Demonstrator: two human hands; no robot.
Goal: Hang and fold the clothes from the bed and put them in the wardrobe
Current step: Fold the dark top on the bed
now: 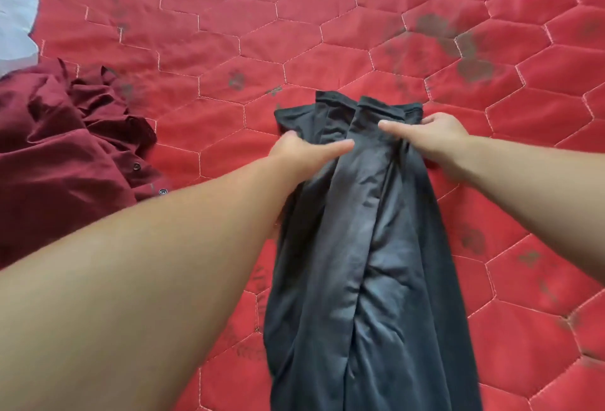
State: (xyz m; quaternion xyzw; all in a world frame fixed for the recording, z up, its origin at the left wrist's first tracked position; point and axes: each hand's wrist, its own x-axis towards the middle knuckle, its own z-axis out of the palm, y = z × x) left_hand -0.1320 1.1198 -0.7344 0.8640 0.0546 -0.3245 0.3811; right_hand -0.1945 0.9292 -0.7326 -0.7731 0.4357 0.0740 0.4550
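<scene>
A dark grey garment [366,263] lies lengthwise on the red quilted bed [294,34], its hemmed ends pointing away from me. My left hand [304,152] grips the cloth near its far left edge, thumb laid across the top. My right hand [429,138] grips the far right edge, thumb stretched over the fabric. Both hands hold the garment just below the hemmed ends, and the cloth bunches in long folds between them.
A crumpled maroon buttoned shirt [65,148] lies on the bed at the left. A pale blue-white cloth [16,17] sits at the far left edge. The red quilt has several dark stains across it.
</scene>
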